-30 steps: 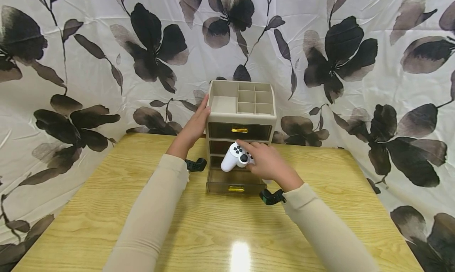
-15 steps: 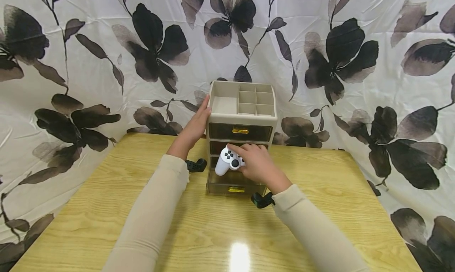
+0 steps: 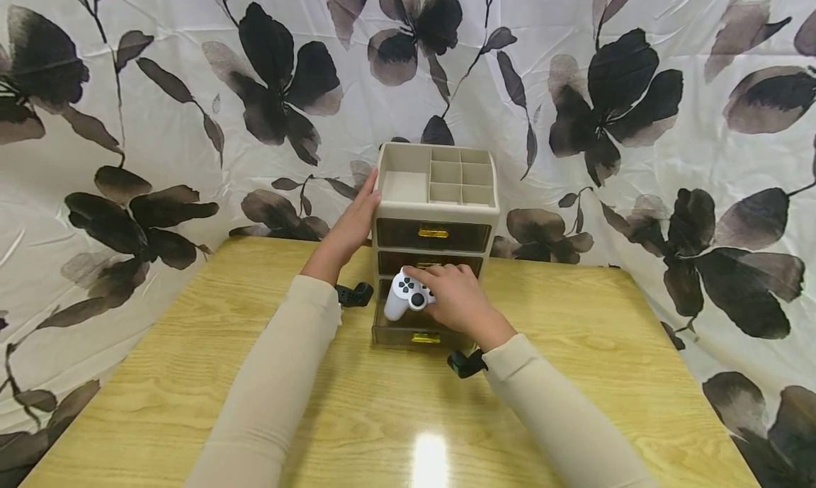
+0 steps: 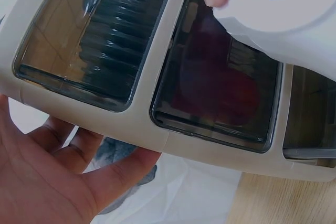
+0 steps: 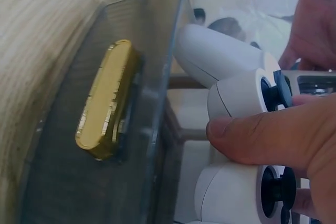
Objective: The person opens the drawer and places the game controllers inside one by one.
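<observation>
A white game controller (image 3: 400, 298) with dark buttons and thumbsticks is in my right hand (image 3: 460, 298), the thumb (image 5: 252, 135) lying across its middle. It is over the pulled-out bottom drawer (image 3: 398, 336) of a cream desk organizer (image 3: 435, 210). That drawer is smoky and see-through, with a gold handle (image 5: 107, 98). In the right wrist view the controller sits right at the drawer's upper edge. My left hand (image 3: 350, 226) rests against the organizer's left side, fingers extended along it; the left wrist view shows the thumb (image 4: 126, 174) touching the side wall.
Above the open drawer are two closed drawers, the top drawer (image 3: 404, 234) and the middle drawer (image 3: 390, 263), the latter with something reddish inside. Divided compartments (image 3: 462, 176) form the organizer's top. A floral cloth (image 3: 255, 105) hangs behind the wooden table (image 3: 357, 417).
My right hand has moved left and slightly down with the controller, bringing it over the left part of the open drawer. The left hand has stayed on the organizer's side.
</observation>
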Action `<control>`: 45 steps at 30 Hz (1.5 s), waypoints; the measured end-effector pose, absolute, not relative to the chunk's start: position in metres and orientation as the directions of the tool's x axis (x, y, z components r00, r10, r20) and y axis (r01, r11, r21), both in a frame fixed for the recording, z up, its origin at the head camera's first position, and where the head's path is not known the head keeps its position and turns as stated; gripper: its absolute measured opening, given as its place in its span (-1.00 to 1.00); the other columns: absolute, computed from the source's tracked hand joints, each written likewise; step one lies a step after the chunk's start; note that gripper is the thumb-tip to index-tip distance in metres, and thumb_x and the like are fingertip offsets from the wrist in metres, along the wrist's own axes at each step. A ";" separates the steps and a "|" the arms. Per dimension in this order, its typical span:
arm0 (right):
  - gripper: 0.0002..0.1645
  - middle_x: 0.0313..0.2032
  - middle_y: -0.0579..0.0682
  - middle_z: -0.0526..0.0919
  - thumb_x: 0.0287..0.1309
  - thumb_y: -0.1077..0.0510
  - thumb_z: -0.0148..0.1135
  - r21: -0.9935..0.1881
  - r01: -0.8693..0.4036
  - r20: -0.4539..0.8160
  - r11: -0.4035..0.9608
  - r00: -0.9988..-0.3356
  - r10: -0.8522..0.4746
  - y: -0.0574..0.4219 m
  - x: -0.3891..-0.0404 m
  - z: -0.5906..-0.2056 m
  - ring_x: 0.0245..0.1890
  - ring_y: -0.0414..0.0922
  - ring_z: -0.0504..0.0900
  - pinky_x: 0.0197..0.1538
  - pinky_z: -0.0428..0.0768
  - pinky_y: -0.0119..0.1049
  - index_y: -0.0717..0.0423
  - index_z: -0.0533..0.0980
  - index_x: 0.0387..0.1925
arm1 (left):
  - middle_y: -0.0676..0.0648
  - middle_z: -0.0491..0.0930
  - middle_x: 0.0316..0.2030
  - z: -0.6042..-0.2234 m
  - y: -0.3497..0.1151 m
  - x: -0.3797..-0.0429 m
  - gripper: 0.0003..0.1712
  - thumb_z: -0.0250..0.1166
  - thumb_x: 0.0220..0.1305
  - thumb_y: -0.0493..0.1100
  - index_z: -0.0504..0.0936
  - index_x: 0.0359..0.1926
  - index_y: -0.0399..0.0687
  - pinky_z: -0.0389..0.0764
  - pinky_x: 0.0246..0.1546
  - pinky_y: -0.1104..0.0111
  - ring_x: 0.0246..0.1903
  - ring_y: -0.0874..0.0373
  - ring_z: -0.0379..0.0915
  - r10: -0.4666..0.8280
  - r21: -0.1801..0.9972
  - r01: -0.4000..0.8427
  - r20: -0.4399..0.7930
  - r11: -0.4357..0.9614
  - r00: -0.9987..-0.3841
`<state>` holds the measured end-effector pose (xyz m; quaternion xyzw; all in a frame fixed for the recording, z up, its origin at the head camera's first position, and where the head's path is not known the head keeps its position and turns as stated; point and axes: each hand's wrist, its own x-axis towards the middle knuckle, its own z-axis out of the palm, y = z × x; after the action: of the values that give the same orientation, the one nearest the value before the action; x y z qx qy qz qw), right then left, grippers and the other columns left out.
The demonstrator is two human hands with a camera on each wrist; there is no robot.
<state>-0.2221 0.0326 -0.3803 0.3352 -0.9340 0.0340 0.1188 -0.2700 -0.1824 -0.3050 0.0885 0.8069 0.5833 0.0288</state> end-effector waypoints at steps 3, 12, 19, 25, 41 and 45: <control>-0.09 0.07 -0.06 0.64 0.00 0.03 0.47 0.018 -0.631 0.240 0.776 -0.750 -0.616 0.033 -0.223 -0.382 -0.10 0.01 0.63 0.00 0.48 0.01 -0.33 0.29 0.39 | 0.11 -0.32 0.55 -0.313 -0.184 -0.281 -0.39 -0.33 0.54 0.18 -0.33 0.48 0.66 0.37 0.12 -0.30 0.43 -0.21 -0.01 0.175 0.947 0.121 0.071 0.297 -0.982; -0.13 0.09 -0.09 0.65 0.04 0.07 0.44 -0.067 -0.631 0.174 0.773 -0.770 -0.614 0.031 -0.225 -0.391 -0.11 -0.04 0.63 -0.04 0.39 -0.04 -0.33 0.30 0.38 | 0.15 -0.32 0.55 -0.319 -0.185 -0.287 -0.40 -0.32 0.52 0.23 -0.31 0.46 0.73 0.37 0.10 -0.31 0.42 -0.20 0.01 0.169 0.947 0.142 0.096 0.288 -0.981; -0.13 0.21 -0.09 0.57 0.06 0.13 0.42 -0.151 -0.625 0.112 0.765 -0.780 -0.615 0.028 -0.229 -0.402 0.05 -0.06 0.62 0.04 0.41 0.00 -0.31 0.30 0.39 | 0.06 -0.34 0.55 -0.302 -0.182 -0.266 -0.37 -0.33 0.56 0.11 -0.35 0.51 0.54 0.37 0.12 -0.29 0.43 -0.23 -0.02 0.188 0.949 0.115 0.060 0.293 -0.980; -0.14 0.23 -0.07 0.55 0.07 0.17 0.41 -0.202 -0.619 0.087 0.759 -0.783 -0.616 0.028 -0.233 -0.407 0.17 -0.01 0.56 0.19 0.41 0.13 -0.28 0.31 0.39 | 0.04 -0.33 0.55 -0.298 -0.180 -0.259 -0.37 -0.35 0.56 0.09 -0.36 0.52 0.49 0.39 0.12 -0.27 0.43 -0.22 -0.01 0.188 0.943 0.121 0.064 0.311 -0.980; -0.23 0.15 -0.04 0.60 0.16 0.25 0.29 -0.302 -0.567 -0.084 0.767 -0.785 -0.614 0.027 -0.241 -0.411 -0.31 -0.14 0.45 -0.32 0.36 -0.32 -0.22 0.33 0.38 | 0.05 -0.35 0.55 -0.300 -0.183 -0.262 -0.37 -0.34 0.56 0.13 -0.37 0.51 0.54 0.36 0.13 -0.30 0.44 -0.23 -0.04 0.192 0.949 0.106 0.049 0.297 -0.980; -0.25 0.18 -0.03 0.58 0.17 0.24 0.29 -0.324 -0.565 -0.098 0.758 -0.777 -0.621 0.028 -0.244 -0.415 -0.19 -0.13 0.51 -0.20 0.43 -0.28 -0.19 0.34 0.38 | 0.06 -0.36 0.55 -0.302 -0.183 -0.263 -0.36 -0.33 0.55 0.14 -0.37 0.50 0.55 0.35 0.14 -0.30 0.46 -0.22 -0.07 0.197 0.952 0.105 0.048 0.288 -0.979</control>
<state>-0.2437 0.0276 -0.4146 0.3183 -0.9323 0.1398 -0.1002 -0.2629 -0.1833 -0.3015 0.0944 0.8017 0.5890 0.0391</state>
